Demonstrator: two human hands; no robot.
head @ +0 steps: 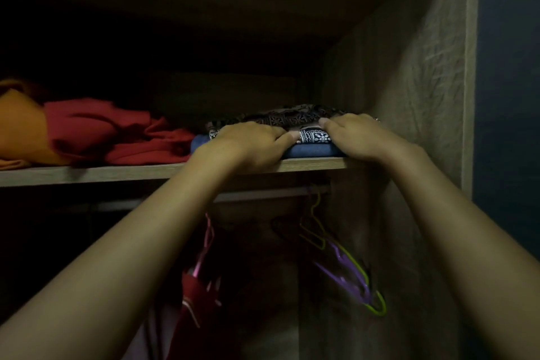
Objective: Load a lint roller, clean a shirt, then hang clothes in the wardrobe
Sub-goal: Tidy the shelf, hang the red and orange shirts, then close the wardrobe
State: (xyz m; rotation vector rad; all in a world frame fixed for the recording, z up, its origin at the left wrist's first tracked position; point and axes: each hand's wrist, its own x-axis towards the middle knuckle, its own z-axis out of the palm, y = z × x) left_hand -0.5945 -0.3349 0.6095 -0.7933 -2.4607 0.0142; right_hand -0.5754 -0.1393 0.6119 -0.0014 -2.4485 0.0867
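Note:
Both my arms reach up to the wardrobe's upper shelf [117, 172]. A stack of folded clothes rests there against the right wall: a dark patterned garment [292, 118] on top, a black-and-white printed cloth [314, 137] under it, a blue fabric [309, 151] at the bottom. My left hand [248, 143] grips the stack's left front edge, fingers curled over the printed cloth. My right hand [355, 134] grips the right front edge in the same way. Below the shelf runs the hanging rail [263, 194].
A rumpled red garment [117, 131] and an orange one [20, 128] lie on the shelf's left part. Empty wire hangers, yellow-green [377, 302] and purple [344, 272], hang near the right wall [409, 82]. A pink hanger [204, 245] carries a dark red garment [195, 310].

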